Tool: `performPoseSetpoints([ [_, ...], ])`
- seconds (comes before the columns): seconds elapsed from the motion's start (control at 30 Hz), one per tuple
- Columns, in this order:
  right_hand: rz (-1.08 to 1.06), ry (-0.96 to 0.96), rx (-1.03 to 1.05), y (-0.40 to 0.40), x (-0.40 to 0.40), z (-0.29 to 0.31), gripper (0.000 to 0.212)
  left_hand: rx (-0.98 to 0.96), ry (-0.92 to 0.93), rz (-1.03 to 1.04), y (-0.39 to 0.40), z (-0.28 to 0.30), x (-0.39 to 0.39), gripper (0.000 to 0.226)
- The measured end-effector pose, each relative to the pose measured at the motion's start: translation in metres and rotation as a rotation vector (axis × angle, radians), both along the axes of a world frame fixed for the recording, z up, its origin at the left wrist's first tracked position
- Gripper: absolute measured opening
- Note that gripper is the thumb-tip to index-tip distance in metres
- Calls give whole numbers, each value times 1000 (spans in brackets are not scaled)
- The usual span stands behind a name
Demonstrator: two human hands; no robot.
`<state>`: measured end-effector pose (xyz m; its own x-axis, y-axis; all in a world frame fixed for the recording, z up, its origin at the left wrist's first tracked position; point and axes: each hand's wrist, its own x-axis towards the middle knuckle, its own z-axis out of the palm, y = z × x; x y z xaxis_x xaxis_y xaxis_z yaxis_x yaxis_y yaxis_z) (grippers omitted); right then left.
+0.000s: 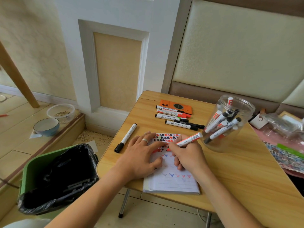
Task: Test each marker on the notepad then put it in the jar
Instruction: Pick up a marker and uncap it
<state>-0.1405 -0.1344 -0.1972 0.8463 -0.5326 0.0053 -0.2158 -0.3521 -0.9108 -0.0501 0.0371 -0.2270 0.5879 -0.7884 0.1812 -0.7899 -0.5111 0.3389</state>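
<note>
The right hand (pixel 187 155) is gripping a red marker (pixel 189 139) with fingers curled round its barrel, and the tip is pressing down on the notepad (pixel 172 178), which is lying at the near edge of the small wooden table (pixel 238 178). The left hand (pixel 141 155), wearing a ring, is lying flat on the page with its fingers spread out straight, holding the pad down. The upper part of the page is carrying rows of red and black marks. Just right of the pad, a clear plastic jar (pixel 228 122) is standing with several markers inside it. A black-capped marker (pixel 125 138) is lying alone left of the pad, and a row of markers (pixel 176 118) is waiting farther back, beside an orange box (pixel 176 105). A green bin (pixel 57 176) with a black liner is standing on the floor to the left.
</note>
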Motion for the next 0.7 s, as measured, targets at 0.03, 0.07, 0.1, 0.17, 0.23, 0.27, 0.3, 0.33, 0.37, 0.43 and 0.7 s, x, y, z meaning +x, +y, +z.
performPoseSetpoints([
  [0.03,-5,4,0,0,0,0,12,-1,0,-2,0,0,0,60],
  [0.07,-9,5,0,0,-1,0,12,0,0,-3,0,0,0,60],
  [0.1,-11,3,2,0,-1,0,12,2,0,-6,0,0,0,60],
  [0.17,-15,-8,6,0,-1,1,12,4,4,-9,0,1,0,59],
  [0.23,-21,-23,7,1,-2,2,14,3,3,-9,0,1,0,60],
  [0.27,-20,-28,4,2,-2,3,15,-3,0,-7,0,1,0,61],
  [0.3,-17,-29,-2,3,-1,4,16,-15,-2,-5,0,2,-1,62],
  [0.33,-12,-29,-10,3,-1,5,17,-31,-2,-3,1,2,-1,63],
  [0.37,-8,-29,-16,4,-1,6,17,-51,-1,-1,1,3,-2,65],
  [0.43,-1,-23,-15,4,-1,6,16,-88,-5,7,3,5,-4,70],
  [0.7,32,6,-3,5,-2,4,16,-233,-74,162,4,5,-7,35],
])
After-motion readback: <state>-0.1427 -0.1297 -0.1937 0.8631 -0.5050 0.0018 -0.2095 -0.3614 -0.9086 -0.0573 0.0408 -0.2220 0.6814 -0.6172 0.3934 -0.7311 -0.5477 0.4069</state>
